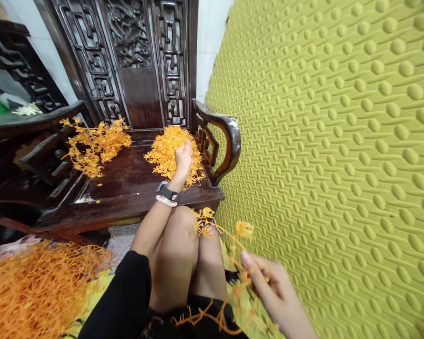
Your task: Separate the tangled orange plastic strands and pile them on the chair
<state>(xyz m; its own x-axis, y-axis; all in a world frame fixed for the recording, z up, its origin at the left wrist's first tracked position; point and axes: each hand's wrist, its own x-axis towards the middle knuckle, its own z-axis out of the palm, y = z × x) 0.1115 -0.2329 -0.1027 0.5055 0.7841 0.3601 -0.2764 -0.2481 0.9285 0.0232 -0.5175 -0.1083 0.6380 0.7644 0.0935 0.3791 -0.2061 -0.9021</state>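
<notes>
Right hand (273,282) holds orange flower sprig (245,230), left hand (184,157) is apart

Thumb and fingers pinch the sprig near the knees (180,230). The left hand is at a heap of orange florets (164,146) on the carved wooden armchair (127,172); whether its fingers grip something, I cannot tell. An orange bunch (109,141) lies on the left of the same seat.

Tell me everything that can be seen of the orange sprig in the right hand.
The sprig is thin and branching, orange, with small claw-like heads; it looks like plastic or plant stem. The right hand pinches it near the middle. One end reaches forward over the knees, the other curves above the black clothing. Its lower part is blurred; contact with the clothing is unclear.
</notes>
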